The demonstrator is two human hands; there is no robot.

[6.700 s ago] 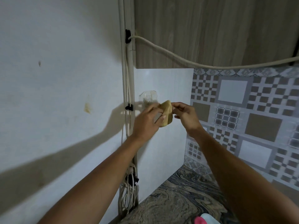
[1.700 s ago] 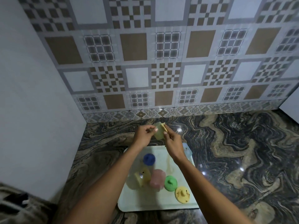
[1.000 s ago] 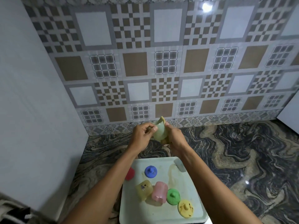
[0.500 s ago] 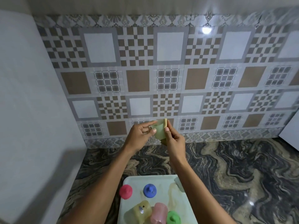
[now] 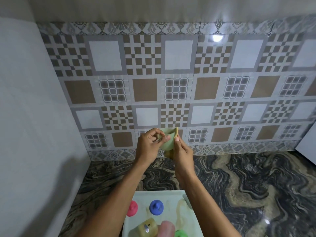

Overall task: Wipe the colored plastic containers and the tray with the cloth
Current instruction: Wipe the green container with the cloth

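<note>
I have the pale green container (image 5: 166, 140) lifted in front of the tiled wall (image 5: 171, 82), my left hand (image 5: 148, 146) pinching its rim and my right hand (image 5: 181, 151) pressing the yellow cloth (image 5: 176, 134) against its side. The tray (image 5: 171, 195) with the other containers sits below on the marble counter (image 5: 239, 185). To wipe well, I should turn it steadily with the left fingers (image 5: 166, 138) and cover the rim and inside.

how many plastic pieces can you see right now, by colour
pale green container, held in the hands: 1
red lid: 1
blue lid: 1
yellow container: 1
pink container: 1
bright green lid: 1
total: 6
</note>
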